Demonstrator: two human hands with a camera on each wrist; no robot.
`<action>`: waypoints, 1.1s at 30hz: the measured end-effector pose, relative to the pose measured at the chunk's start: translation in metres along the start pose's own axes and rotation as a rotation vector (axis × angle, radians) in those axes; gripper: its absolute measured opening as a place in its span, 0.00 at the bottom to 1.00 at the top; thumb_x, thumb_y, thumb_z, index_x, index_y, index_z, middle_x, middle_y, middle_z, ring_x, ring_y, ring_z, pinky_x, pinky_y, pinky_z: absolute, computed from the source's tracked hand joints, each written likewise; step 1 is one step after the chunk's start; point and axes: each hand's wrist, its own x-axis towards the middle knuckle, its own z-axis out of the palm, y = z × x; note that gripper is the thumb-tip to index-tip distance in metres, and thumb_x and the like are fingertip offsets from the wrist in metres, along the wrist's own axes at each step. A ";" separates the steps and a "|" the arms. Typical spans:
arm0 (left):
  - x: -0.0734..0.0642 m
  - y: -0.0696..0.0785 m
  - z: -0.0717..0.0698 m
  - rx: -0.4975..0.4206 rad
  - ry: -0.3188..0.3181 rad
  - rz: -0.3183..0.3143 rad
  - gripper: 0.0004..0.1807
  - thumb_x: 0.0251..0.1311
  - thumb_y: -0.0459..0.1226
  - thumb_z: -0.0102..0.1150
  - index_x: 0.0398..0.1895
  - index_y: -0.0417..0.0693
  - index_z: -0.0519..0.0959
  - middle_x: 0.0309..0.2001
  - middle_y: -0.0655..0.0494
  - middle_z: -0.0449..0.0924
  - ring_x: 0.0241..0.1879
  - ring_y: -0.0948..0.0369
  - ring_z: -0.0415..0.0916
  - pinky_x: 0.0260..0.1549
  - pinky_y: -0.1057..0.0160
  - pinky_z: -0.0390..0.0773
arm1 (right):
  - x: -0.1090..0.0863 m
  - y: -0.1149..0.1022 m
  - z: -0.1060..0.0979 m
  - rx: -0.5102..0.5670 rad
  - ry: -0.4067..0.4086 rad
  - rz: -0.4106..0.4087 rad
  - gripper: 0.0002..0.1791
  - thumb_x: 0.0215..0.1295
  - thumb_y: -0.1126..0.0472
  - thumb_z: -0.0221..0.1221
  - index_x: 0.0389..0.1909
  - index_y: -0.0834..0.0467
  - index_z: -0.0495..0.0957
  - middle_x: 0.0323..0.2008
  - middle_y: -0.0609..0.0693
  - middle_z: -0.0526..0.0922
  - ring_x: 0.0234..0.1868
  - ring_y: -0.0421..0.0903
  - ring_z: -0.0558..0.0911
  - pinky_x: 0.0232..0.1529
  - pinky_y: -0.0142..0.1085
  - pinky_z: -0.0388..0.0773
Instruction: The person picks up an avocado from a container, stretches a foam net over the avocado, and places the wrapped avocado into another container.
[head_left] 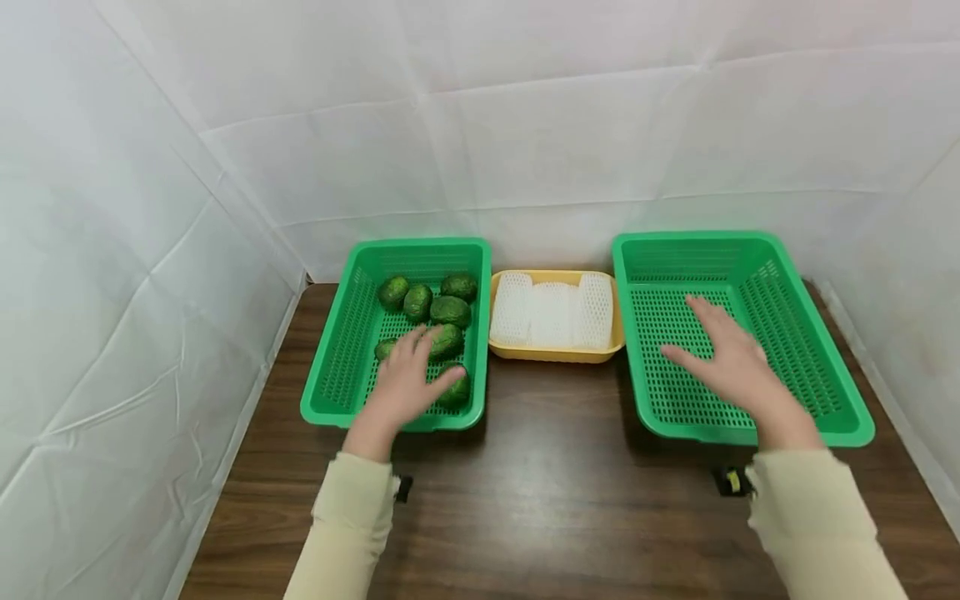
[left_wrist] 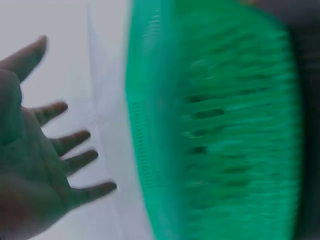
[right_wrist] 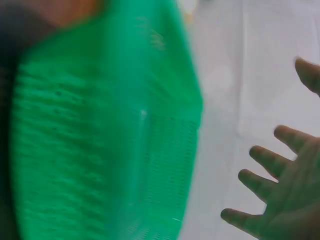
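Several dark green avocados (head_left: 450, 311) lie in the left green basket (head_left: 327, 387). Over the front part of that basket is my left hand (head_left: 405, 377), fingers spread, hiding part of the fruit; it holds nothing. My right hand (head_left: 731, 362) hovers over the right green basket (head_left: 817, 333), which shows a bare slatted bottom. In the left wrist view the left hand (left_wrist: 45, 155) has its fingers straight and apart, with a blurred basket wall (left_wrist: 150, 120) beside it. The right wrist view likewise shows the right hand (right_wrist: 285, 185) with spread fingers and nothing in them.
Between the baskets stands a yellow tray (head_left: 555, 354) holding white foam net sleeves (head_left: 555, 312). All sit on a dark wood table (head_left: 555, 483). White sheeting (head_left: 540, 142) encloses the back and both sides, close behind the baskets.
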 end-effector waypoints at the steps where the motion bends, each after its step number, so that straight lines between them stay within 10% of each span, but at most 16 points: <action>1: -0.005 -0.003 0.009 -0.011 -0.009 0.015 0.42 0.58 0.63 0.48 0.72 0.55 0.52 0.71 0.46 0.46 0.69 0.45 0.41 0.60 0.37 0.48 | -0.008 0.000 0.009 0.009 0.019 -0.001 0.47 0.64 0.36 0.49 0.73 0.50 0.35 0.72 0.59 0.38 0.69 0.64 0.40 0.55 0.70 0.36; 10: -0.013 -0.016 0.057 0.102 0.052 0.065 0.38 0.56 0.66 0.46 0.66 0.60 0.64 0.66 0.53 0.62 0.68 0.51 0.50 0.58 0.39 0.53 | -0.015 -0.005 0.076 0.019 -0.089 0.129 0.51 0.58 0.27 0.45 0.74 0.50 0.37 0.67 0.66 0.54 0.59 0.68 0.64 0.48 0.61 0.65; 19: -0.015 -0.017 0.059 0.164 0.040 0.098 0.41 0.51 0.70 0.45 0.66 0.65 0.64 0.65 0.58 0.63 0.68 0.54 0.49 0.60 0.42 0.52 | -0.011 -0.005 0.076 0.019 -0.165 0.162 0.50 0.61 0.38 0.53 0.73 0.47 0.33 0.63 0.68 0.61 0.39 0.57 0.78 0.34 0.48 0.73; 33: -0.016 -0.015 0.058 0.153 0.040 0.112 0.40 0.52 0.69 0.46 0.67 0.64 0.64 0.65 0.55 0.64 0.68 0.52 0.51 0.58 0.40 0.54 | -0.010 -0.003 0.073 0.034 -0.153 0.146 0.50 0.60 0.39 0.56 0.73 0.48 0.38 0.64 0.66 0.60 0.16 0.45 0.68 0.24 0.40 0.68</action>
